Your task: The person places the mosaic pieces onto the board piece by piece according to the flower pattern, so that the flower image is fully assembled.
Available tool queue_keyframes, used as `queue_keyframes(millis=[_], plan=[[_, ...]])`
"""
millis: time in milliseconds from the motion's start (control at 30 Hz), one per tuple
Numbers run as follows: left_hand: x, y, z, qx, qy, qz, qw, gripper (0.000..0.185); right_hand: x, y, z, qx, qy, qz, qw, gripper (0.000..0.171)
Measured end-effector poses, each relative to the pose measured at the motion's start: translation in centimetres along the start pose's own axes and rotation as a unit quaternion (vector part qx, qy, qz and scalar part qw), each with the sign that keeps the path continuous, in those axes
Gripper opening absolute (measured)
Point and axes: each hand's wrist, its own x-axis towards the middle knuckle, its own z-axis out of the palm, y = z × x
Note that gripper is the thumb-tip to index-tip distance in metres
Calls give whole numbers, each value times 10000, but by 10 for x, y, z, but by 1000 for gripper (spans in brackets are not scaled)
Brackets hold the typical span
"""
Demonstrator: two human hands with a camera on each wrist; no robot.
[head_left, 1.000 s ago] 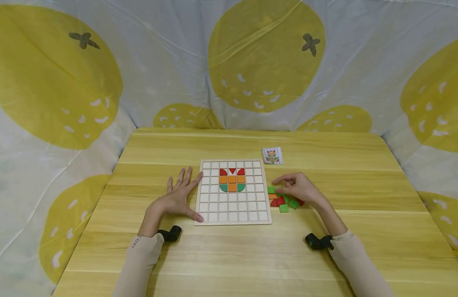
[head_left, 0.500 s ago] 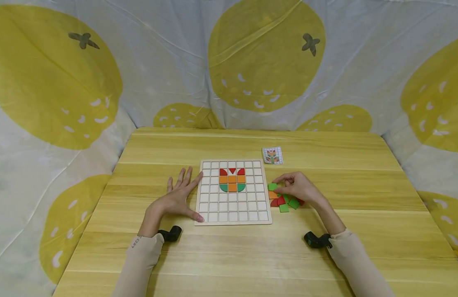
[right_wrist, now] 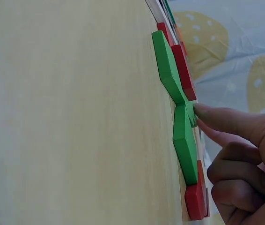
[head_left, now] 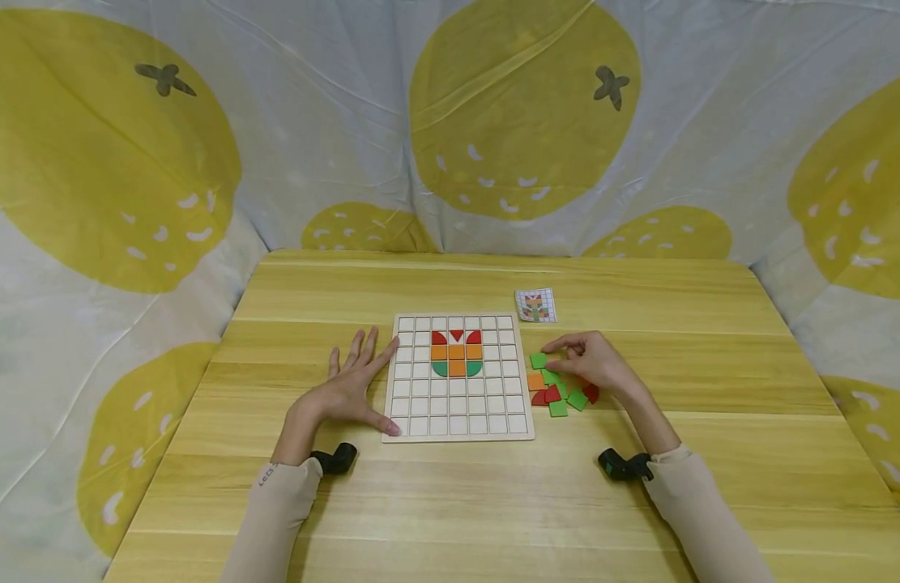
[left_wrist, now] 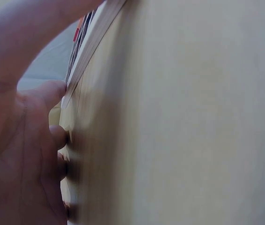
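Note:
A wooden grid board (head_left: pixel 457 437) lies mid-table, and red, orange and green tiles (head_left: pixel 456 354) form a tulip head in its upper rows. My left hand (head_left: pixel 351 389) lies flat on the table. Its fingers are spread and touch the board's left edge (left_wrist: pixel 90 51). My right hand (head_left: pixel 591 364) hovers over a loose pile of green, red and orange tiles (head_left: pixel 559 393) just right of the board. Its index fingertip (right_wrist: pixel 202 112) touches a green square tile (head_left: pixel 539 360) that lies flat at the pile's far end. The other fingers are curled. More green tiles (right_wrist: pixel 167 70) and a red one (right_wrist: pixel 195 201) lie beside it.
A small pattern card (head_left: pixel 535 306) showing the flower lies beyond the pile, near the board's far right corner. The wooden table (head_left: pixel 450 518) is bordered by a white cloth with yellow fruit prints (head_left: pixel 522 105) hanging behind and at both sides.
My right hand has shifted slightly away from me, and the green square tile has slid with it from the pile's edge to a spot farther up. The left hand has not moved.

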Motion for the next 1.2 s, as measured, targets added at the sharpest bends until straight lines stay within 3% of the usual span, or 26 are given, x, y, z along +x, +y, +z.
queue_keyframes(millis=[533,867,1200], plan=[[0,1,-1,51,-15,24,10000,143,6,1,2,-227,116,-91,9996,23],[-6,5,-3,111,-51,-127,9998,141,7,2,0,28,176,-22,9998,24],[-6,4,-1,143,-79,-136,9998,140,6,5,-3,-16,-19,-97,10000,28]])
